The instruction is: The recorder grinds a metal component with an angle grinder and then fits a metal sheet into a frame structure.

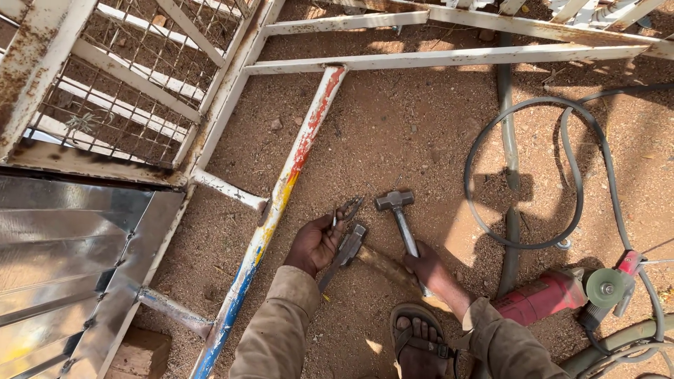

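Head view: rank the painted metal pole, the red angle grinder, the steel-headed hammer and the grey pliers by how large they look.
1. Painted red, yellow and blue metal pole, longest by far.
2. Red angle grinder.
3. Steel-headed hammer, held by the right hand.
4. Grey pliers, in the left hand.
Hammer and pliers look close; hands hide part of each.

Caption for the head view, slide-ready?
Left hand holds pliers, right hand grips hammer, beside angle grinder.

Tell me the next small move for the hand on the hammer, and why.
Probably lift the hammer off the sand: the right hand already grips its handle while the head rests on the ground, and the left hand holds pliers beside it.
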